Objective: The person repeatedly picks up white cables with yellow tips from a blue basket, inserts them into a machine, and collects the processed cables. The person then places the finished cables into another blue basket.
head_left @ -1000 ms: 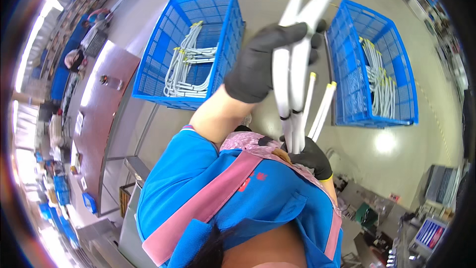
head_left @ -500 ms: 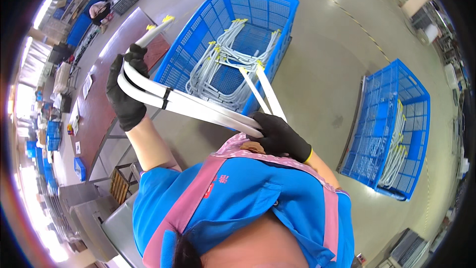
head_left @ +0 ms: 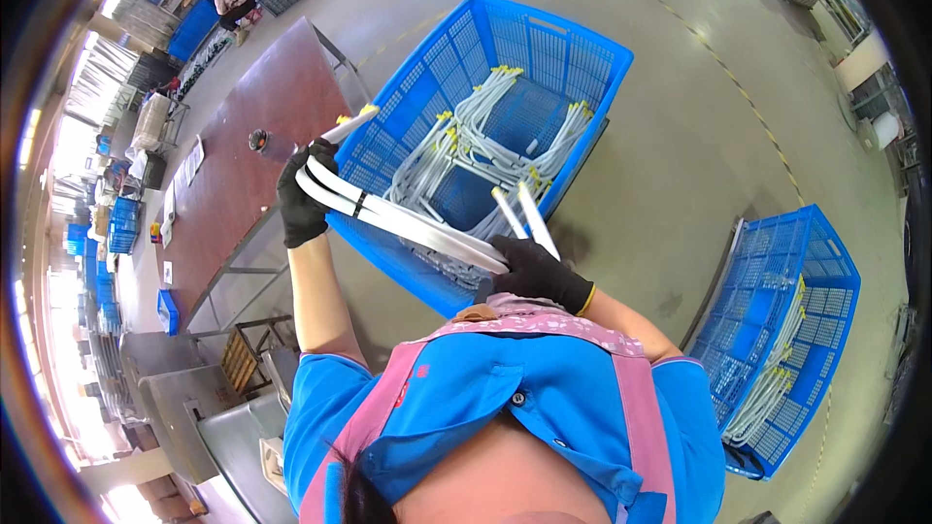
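A bundle of bent white tubes (head_left: 413, 225) with yellow tips spans my two black-gloved hands, and a thin black tie goes round it. At its left bend, my left hand (head_left: 305, 196) is closed round the tubes. My right hand (head_left: 541, 274) grips the other bend, and two tube ends stick up past its fingers. Just below the bundle stands a large blue mesh crate (head_left: 582, 31). Inside it lie several similar bent tubes (head_left: 482, 102) with yellow tips. My hands hide part of the crate's near wall.
To the left is a long reddish-brown table (head_left: 277, 87) with a small dark jar (head_left: 258, 141) and papers on it. A second blue crate (head_left: 843, 330) holding white tubes stands at the right. Far off at upper left, a person (head_left: 233, 2) bends down.
The view has shifted, and the crate now shows nearer to me. Both hands have moved out and over its near edge with the bundle, still holding it.
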Motion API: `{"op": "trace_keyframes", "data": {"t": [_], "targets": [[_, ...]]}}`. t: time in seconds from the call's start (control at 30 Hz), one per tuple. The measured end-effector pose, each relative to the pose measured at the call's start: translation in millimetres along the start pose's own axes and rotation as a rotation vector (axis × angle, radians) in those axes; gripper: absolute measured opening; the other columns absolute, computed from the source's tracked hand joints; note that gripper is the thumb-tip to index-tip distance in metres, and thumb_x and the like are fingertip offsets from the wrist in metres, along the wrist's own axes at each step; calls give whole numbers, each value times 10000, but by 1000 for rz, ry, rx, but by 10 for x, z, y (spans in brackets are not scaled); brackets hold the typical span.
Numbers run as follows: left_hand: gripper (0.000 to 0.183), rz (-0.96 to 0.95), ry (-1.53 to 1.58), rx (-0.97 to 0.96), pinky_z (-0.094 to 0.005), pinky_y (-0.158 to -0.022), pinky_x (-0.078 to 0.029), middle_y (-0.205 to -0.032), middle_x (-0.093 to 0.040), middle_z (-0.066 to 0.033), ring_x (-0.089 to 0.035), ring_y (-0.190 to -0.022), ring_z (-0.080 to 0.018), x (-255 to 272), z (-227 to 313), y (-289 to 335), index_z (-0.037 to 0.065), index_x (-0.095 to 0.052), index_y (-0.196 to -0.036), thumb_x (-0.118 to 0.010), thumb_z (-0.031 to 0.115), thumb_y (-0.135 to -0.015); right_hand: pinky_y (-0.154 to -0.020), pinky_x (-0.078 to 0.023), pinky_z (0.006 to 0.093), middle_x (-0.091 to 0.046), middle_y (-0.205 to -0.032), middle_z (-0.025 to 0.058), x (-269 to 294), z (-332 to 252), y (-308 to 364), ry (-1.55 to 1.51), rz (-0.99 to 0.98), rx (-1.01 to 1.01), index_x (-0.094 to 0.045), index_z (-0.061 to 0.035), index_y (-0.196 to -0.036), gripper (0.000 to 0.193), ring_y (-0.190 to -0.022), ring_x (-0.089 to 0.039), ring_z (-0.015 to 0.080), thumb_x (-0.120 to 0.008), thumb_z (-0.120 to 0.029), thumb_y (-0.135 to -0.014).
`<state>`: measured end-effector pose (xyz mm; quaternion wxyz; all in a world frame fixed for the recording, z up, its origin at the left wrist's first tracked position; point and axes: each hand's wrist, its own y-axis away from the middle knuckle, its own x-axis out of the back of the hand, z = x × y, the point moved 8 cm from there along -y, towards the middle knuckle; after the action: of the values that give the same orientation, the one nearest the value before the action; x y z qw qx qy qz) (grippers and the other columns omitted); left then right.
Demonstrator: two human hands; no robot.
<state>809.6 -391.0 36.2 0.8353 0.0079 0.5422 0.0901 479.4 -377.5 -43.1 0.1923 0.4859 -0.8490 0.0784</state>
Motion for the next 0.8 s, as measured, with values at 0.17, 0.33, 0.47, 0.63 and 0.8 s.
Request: {"op": "trace_keyframes", "data": {"t": [0.17,0.33,0.47,0.63,0.8], "targets": [[386,274,-772,-275,-288,-742,-510,-903,-612,-133,-612,-823,-226,280,304,-1042,-89,-533,-1082,-561,230,-865,-753,-486,429,-608,-950,184,891,218,-696,255,384,215,-499,-65,-1191,581,-887,-607,349,-694,-301,-698],[253,112,-1386,-419,-277,-678,-443,-831,-561,-22,-523,-750,-125,533,-177,-1053,59,-568,-933,-566,307,-882,-831,-447,459,-559,-1105,181,1287,768,-628,649,444,136,-480,-49,-1209,612,-1018,-546,357,-658,-383,-728],[369,18,-1301,383,-249,-685,-457,-990,-601,-32,-562,-806,-110,1408,-1455,-447,67,-487,-1228,-525,257,-914,-831,-458,449,-596,-1022,175,1002,1791,330,449,291,-213,-561,-89,-1090,442,-984,-568,342,-609,-382,-764],[407,285,-1204,759,-266,-602,-445,-911,-605,-32,-567,-737,-143,2091,-2255,540,62,-475,-1238,-558,235,-879,-832,-469,449,-618,-1058,196,97,3030,2538,512,23,-853,-615,-79,-1025,472,-971,-594,352,-523,-469,-776],[410,81,-1462,720,-297,-601,-450,-885,-610,-77,-573,-739,-165,2264,-2522,611,26,-524,-1172,-613,256,-844,-778,-493,448,-649,-934,193,-931,3342,4103,376,15,-1200,-664,-66,-870,342,-894,-612,361,-529,-368,-786]]}}
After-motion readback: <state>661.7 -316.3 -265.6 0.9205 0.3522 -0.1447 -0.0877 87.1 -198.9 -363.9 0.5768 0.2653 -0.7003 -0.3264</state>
